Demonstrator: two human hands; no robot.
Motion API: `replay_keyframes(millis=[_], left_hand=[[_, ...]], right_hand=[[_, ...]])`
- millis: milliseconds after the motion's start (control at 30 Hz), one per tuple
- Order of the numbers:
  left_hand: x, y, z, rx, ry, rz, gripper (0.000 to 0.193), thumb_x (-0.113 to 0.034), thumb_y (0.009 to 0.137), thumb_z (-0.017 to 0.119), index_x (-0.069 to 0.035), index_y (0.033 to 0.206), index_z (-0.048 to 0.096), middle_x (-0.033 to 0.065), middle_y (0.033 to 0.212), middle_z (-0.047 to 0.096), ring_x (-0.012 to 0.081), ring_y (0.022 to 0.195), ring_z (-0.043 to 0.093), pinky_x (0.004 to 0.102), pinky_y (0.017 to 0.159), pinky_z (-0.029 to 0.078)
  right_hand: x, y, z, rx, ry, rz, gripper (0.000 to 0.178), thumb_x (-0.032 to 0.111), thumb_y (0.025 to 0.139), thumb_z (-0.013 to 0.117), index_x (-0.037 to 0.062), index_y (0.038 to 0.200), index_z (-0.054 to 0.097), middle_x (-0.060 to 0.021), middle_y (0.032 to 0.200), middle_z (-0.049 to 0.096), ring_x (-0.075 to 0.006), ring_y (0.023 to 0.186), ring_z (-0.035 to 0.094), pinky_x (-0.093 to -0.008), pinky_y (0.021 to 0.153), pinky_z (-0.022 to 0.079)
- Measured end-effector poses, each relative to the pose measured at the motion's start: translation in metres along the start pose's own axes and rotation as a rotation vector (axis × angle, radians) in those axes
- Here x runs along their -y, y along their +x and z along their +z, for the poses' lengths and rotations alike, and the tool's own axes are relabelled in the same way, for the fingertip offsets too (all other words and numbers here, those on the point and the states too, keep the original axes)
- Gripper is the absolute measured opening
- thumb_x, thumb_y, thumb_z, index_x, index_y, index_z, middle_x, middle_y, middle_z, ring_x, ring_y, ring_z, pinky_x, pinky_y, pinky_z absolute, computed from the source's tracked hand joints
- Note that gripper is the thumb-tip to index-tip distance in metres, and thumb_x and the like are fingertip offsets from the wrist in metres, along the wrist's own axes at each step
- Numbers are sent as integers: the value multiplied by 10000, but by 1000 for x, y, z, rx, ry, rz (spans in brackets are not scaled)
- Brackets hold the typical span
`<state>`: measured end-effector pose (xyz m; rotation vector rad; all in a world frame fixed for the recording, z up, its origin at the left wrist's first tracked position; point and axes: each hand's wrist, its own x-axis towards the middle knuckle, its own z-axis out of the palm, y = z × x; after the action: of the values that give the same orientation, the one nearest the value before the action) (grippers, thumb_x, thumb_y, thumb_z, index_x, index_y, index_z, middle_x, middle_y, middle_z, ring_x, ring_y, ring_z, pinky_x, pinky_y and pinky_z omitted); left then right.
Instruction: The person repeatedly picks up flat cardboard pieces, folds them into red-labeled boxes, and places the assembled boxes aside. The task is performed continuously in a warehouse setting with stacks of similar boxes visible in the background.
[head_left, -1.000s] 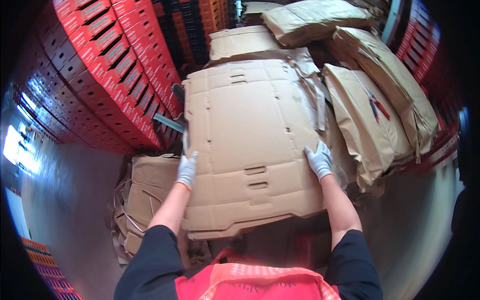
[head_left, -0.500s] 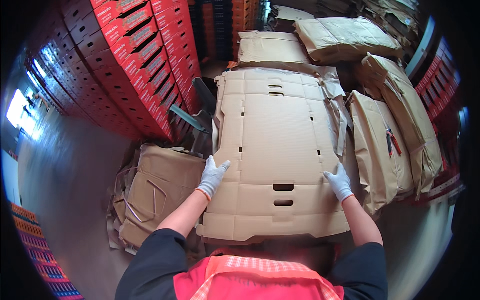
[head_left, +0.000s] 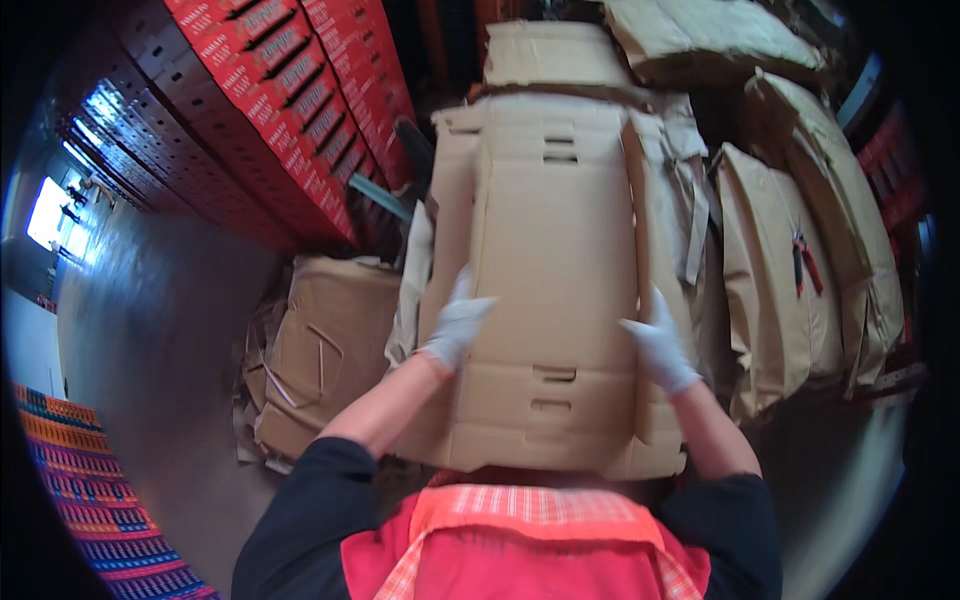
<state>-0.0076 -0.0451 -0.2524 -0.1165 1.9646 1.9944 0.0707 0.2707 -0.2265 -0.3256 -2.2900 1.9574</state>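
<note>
In front of me lies a large flat brown cardboard box blank (head_left: 555,260) with creases and slots at both ends. Its two long side panels now stand up along the creases. My left hand (head_left: 457,328), in a white glove, grips the left panel, thumb pointing inward over the middle. Opposite it, my gloved right hand (head_left: 660,345) holds the right panel (head_left: 645,250) the same way. Part of each hand's fingers is hidden behind the cardboard. More sheets lie beneath the blank.
Tall stacks of red boxes (head_left: 290,90) rise at the left. Paper-wrapped bundles (head_left: 770,280) stand at the right, red-handled pliers (head_left: 806,265) on one. Another wrapped bundle (head_left: 330,350) sits low at the left. Farther back lie more bundles (head_left: 555,55).
Both hands have moved inward and slightly up the blank. Its long side panels, flat before, have been folded upward. The view has shifted a little.
</note>
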Motion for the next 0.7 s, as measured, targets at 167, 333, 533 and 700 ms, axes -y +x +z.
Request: replay_keyframes(millis=[167,333,533,700], left_hand=[[31,14,65,-247,803,263,687,-316,977,493,11,1534,259,244,1571,305,403,1450,303,440,1185,258],[10,-25,-106,-130,1024,926,657,-230,875,631,-83,1481,423,148,1507,448,370,1412,389,488,1180,280],[-51,-46,-85,687,1339,1103,449,-236,689,764,-124,1110,655,69,1151,654,275,1131,590,441,944,474],[-98,-32,-25,266,1062,1010,181,-246,825,758,-83,772,698,94,731,647,280,701,624,389,623,498]], right_hand=[[-8,-12,99,103,-1170,-314,632,357,902,620,64,1436,453,-133,1528,412,-311,1462,301,-610,1191,56],[35,5,-46,-100,-774,-736,394,-48,831,540,2,1214,617,-171,1267,620,-346,1217,559,-440,1080,417],[47,-19,-106,766,-1367,-1011,268,142,772,653,191,1034,673,-40,1159,666,-223,1145,605,-433,962,449],[75,-8,-48,133,-802,-856,311,159,746,808,122,1024,675,-56,919,680,-256,784,677,-361,643,527]])
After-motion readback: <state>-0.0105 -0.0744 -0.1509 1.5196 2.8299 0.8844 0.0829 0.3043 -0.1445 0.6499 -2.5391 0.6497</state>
